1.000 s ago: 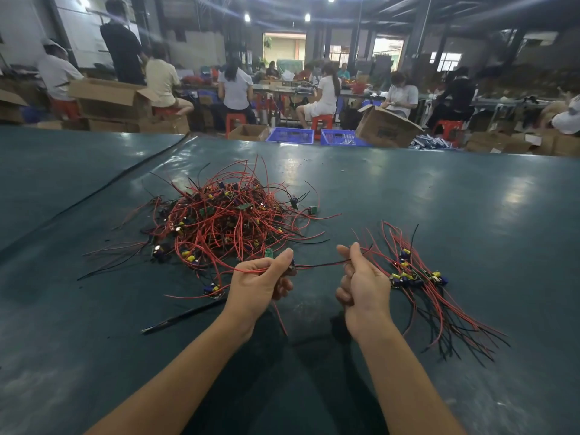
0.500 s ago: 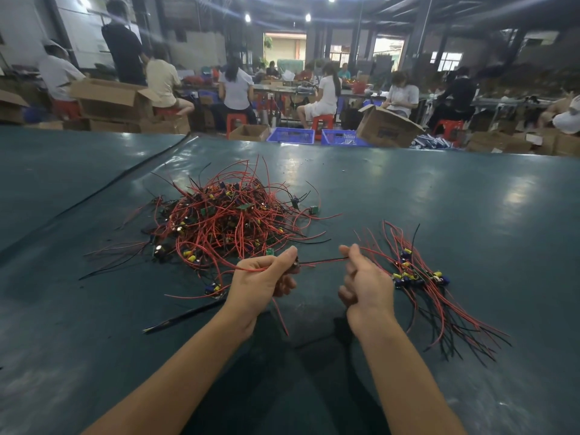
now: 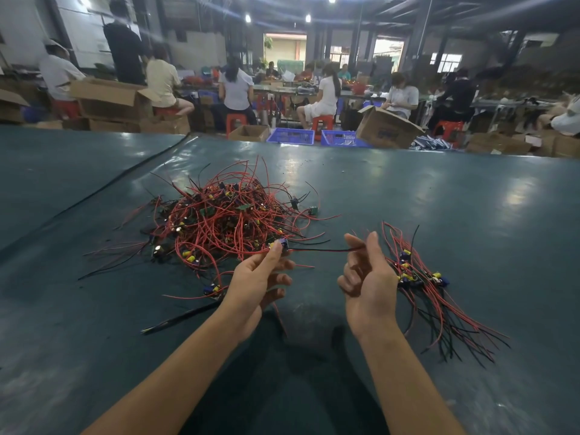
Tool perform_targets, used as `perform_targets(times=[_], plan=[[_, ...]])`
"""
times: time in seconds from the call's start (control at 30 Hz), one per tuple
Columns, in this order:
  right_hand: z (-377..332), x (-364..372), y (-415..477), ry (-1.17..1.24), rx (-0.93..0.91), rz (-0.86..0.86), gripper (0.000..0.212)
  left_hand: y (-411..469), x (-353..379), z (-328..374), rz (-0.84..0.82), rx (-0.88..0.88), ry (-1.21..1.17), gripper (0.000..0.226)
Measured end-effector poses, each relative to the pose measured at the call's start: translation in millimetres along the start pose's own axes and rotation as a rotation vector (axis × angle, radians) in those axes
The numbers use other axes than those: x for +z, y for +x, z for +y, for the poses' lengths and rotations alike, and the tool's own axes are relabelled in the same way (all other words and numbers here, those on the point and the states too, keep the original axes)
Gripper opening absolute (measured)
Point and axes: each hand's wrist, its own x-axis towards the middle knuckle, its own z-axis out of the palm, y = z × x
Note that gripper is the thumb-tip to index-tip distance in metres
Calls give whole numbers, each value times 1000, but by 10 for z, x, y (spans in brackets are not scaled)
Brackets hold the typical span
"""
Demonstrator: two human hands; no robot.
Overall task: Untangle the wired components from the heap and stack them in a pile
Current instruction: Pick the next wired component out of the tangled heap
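Wire (image 3: 317, 250) btwn L hand (image 3: 254, 287), R hand (image 3: 367, 284), heap (image 3: 226, 221) behind (pile (image 3: 420, 277) R)

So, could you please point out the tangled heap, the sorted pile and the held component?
tangled heap (image 3: 226, 221), head view, dense red-wire middle.
sorted pile (image 3: 417, 279), head view, its blue and yellow parts.
held component (image 3: 284, 243), head view, its blue body.

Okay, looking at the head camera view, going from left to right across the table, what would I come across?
tangled heap → left hand → wired component stretched between both hands → right hand → stacked pile
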Motion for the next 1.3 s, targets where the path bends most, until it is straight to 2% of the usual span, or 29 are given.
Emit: perform_targets(times=[0.1,0.17,0.3,0.4,0.47,0.57,0.67,0.8,0.93,0.97,1.03,1.13,1.2,1.3], plan=[[2,2,-19,41,46,-63,61,-3,-8,24,-60,-31,7,37],[27,-1,-10,-49,93,-53,67,-20,-11,32,-130,-66,17,37],[134,45,-41,-449,177,-98,56,-92,21,22,-326,-135,110,33],[198,112,-131,-532,220,-227,51,-136,31,12,-416,-183,195,34],[198,134,-155,-547,227,-250,43,-139,12,11,-442,-198,221,39],[173,139,-143,-536,237,-228,24,-116,-8,8,-440,-207,210,42],[156,151,-143,-472,227,-150,22,-79,-8,5,-408,-231,136,44],[141,170,-138,-335,206,-12,20,-52,-36,-11,-346,-217,4,29],[146,151,-136,-264,195,18,19,-70,-14,-114,-330,-81,248,12],[148,151,-143,-275,183,16,19,-80,0,-137,-330,-43,280,14],[158,150,-160,-330,154,3,22,-95,16,-164,-289,4,278,33],[175,170,-183,-428,110,-12,26,-96,33,-173,-139,38,313,53],[190,194,-201,-483,77,-20,28,-77,36,-164,-77,101,320,51],[209,213,-213,-544,43,6,32,-77,50,-127,-82,144,301,41]])
